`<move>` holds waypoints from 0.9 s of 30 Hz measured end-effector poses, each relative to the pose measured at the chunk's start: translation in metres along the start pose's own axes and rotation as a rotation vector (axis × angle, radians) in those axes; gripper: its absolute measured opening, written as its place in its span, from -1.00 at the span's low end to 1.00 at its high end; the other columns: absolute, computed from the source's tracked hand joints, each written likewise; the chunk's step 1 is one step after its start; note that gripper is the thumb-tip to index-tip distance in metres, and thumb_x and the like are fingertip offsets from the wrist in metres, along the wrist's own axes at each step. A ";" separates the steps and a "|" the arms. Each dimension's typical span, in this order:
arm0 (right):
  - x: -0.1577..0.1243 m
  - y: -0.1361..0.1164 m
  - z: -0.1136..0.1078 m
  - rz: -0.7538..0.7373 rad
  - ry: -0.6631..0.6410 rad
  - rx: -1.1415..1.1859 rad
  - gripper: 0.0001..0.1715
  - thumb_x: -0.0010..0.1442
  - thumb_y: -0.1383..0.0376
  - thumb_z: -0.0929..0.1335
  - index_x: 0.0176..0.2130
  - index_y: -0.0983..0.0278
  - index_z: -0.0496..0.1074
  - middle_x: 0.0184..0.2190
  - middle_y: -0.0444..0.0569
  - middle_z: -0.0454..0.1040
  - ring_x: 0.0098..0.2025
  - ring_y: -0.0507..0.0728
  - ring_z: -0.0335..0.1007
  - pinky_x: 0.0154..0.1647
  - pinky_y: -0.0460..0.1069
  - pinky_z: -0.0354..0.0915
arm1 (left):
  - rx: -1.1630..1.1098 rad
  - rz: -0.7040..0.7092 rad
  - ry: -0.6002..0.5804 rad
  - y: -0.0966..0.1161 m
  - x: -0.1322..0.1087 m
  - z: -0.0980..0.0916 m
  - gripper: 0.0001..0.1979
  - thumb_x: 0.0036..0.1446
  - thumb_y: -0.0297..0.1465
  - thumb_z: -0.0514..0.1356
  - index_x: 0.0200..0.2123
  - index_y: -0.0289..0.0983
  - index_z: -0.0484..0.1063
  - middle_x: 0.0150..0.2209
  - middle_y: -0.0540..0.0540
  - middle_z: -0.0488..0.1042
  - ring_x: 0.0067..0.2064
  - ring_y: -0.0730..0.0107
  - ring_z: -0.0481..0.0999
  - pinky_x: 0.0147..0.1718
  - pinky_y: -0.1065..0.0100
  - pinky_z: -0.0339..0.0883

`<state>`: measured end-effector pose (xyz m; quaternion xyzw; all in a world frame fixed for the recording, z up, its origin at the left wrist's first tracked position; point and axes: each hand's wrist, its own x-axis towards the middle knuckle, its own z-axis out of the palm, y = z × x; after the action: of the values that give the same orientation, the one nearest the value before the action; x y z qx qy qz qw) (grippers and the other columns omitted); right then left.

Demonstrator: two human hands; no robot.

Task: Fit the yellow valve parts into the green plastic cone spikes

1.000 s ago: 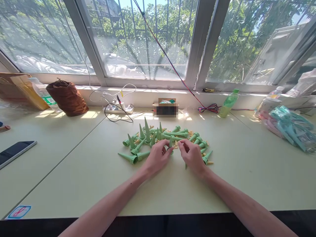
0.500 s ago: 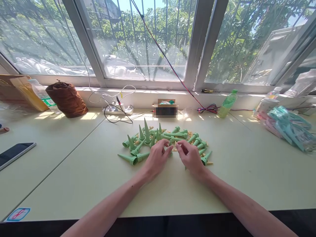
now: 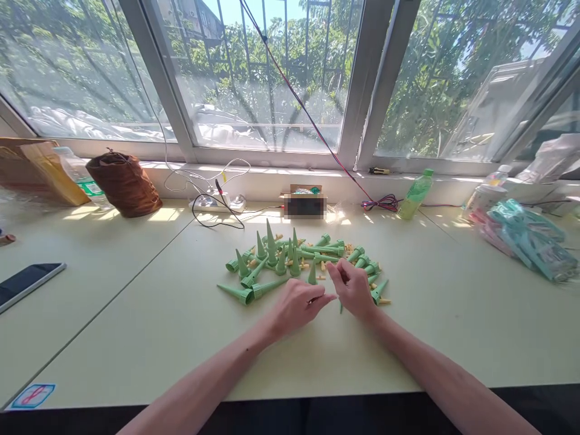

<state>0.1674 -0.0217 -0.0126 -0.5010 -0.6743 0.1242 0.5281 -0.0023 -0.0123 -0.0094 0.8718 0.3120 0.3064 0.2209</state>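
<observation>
My left hand [image 3: 301, 302] is low over the table, thumb and fingers stretched to the right with a small gap between them and nothing visible in it. Just beyond it an upright green watering spike [image 3: 312, 273] stands beside a small yellow valve [image 3: 321, 278]. My right hand [image 3: 352, 287] is closed, its fingertips curled together; whatever is in them is hidden. Below that hand the thin tip of another green spike [image 3: 341, 307] shows, its rest covered. More green spikes [image 3: 270, 244] and yellow pieces lie or stand in an arc behind both hands.
A power strip [image 3: 211, 204] with cables, a small box [image 3: 305, 205] and a green bottle [image 3: 415, 194] line the window side. To the left are a brown pouch [image 3: 123, 183] and a phone [image 3: 29, 283]. Plastic packages [image 3: 530, 235] lie at the right.
My left hand has left the upright spike, which stays standing, and moved towards me and right, near my right hand. My right hand has curled closer and shifted only slightly.
</observation>
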 end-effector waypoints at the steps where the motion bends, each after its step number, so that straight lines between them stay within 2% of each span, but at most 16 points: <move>1: 0.001 0.000 0.000 -0.004 0.011 -0.011 -0.47 0.37 0.05 0.22 -0.54 0.20 0.03 -0.67 -0.27 -0.02 -0.62 -0.02 -0.12 -0.59 -0.07 -0.05 | 0.006 0.015 -0.026 0.000 0.000 0.000 -0.45 0.31 -0.11 0.03 -0.66 -0.26 0.05 -0.66 0.09 -0.07 -0.55 0.47 -0.16 -0.51 0.34 -0.18; 6: 0.003 0.001 0.001 -0.024 0.014 -0.057 -0.40 0.39 0.03 0.18 -0.57 0.20 -0.09 -0.68 -0.25 -0.07 -0.60 -0.02 -0.18 -0.57 -0.05 -0.08 | -0.017 0.107 -0.111 -0.003 0.001 0.000 -0.56 0.32 -0.28 0.03 -0.63 -0.25 0.16 -0.64 0.06 0.08 -0.57 0.48 -0.05 -0.51 0.33 -0.15; 10: 0.003 0.005 0.003 -0.063 -0.016 -0.080 -0.41 0.39 0.04 0.17 -0.58 0.21 -0.09 -0.68 -0.24 -0.07 -0.59 -0.01 -0.17 -0.57 -0.04 -0.11 | 0.033 0.170 -0.189 -0.002 0.001 0.001 -0.65 0.30 -0.37 0.04 -0.56 -0.25 0.29 -0.59 0.00 0.28 -0.55 0.46 0.17 -0.49 0.36 -0.05; 14: 0.002 0.007 0.004 -0.092 -0.051 -0.077 -0.42 0.39 0.08 0.18 -0.58 0.22 -0.07 -0.68 -0.24 -0.05 -0.59 -0.01 -0.15 -0.56 -0.05 -0.09 | 0.067 0.159 -0.217 0.001 0.002 0.002 -0.84 0.24 -0.40 0.11 -0.30 -0.21 0.51 -0.47 -0.04 0.47 -0.47 0.40 0.35 -0.43 0.38 0.08; 16: 0.000 0.007 0.004 -0.104 -0.071 -0.073 -0.43 0.40 0.12 0.18 -0.58 0.22 -0.04 -0.68 -0.24 -0.02 -0.59 -0.01 -0.13 -0.55 -0.06 -0.07 | 0.088 0.135 -0.227 0.002 0.002 0.002 -0.85 0.21 -0.38 0.15 -0.22 -0.21 0.53 -0.49 -0.04 0.48 -0.48 0.38 0.36 -0.43 0.38 0.11; 20: 0.000 0.007 0.004 -0.121 -0.096 -0.069 -0.45 0.40 0.16 0.19 -0.59 0.23 0.00 -0.68 -0.24 0.02 -0.59 -0.02 -0.08 -0.54 -0.07 -0.03 | 0.134 0.134 -0.250 0.004 0.002 0.001 -0.84 0.21 -0.35 0.16 -0.25 -0.23 0.54 -0.53 -0.03 0.46 -0.49 0.38 0.36 -0.45 0.38 0.11; 23: 0.000 0.011 0.003 -0.172 -0.059 -0.080 -0.47 0.39 0.18 0.21 -0.57 0.22 0.01 -0.67 -0.25 0.02 -0.60 -0.02 -0.09 -0.55 -0.08 -0.03 | 0.153 0.152 -0.239 0.004 0.003 0.001 -0.83 0.21 -0.36 0.15 -0.25 -0.23 0.55 -0.53 -0.03 0.47 -0.50 0.39 0.37 -0.46 0.38 0.12; 25: -0.002 0.014 0.003 -0.253 -0.015 -0.107 -0.52 0.39 0.23 0.22 -0.55 0.22 0.05 -0.67 -0.25 0.04 -0.61 -0.02 -0.08 -0.57 -0.08 -0.03 | 0.166 0.161 -0.234 0.004 0.004 0.001 -0.82 0.20 -0.38 0.15 -0.24 -0.22 0.56 -0.52 -0.03 0.48 -0.50 0.40 0.38 -0.46 0.39 0.12; 27: -0.006 0.015 0.001 -0.398 -0.003 -0.140 -0.58 0.38 0.29 0.23 -0.52 0.22 0.10 -0.67 -0.25 0.08 -0.62 -0.02 -0.07 -0.56 -0.08 -0.04 | 0.178 0.171 -0.226 0.003 0.004 0.003 -0.83 0.17 -0.41 0.15 -0.26 -0.23 0.56 -0.49 -0.03 0.52 -0.49 0.40 0.39 -0.46 0.40 0.13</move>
<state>0.1741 -0.0189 -0.0268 -0.3932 -0.7678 -0.0289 0.5050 0.0036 -0.0121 -0.0088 0.9402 0.2358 0.1951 0.1496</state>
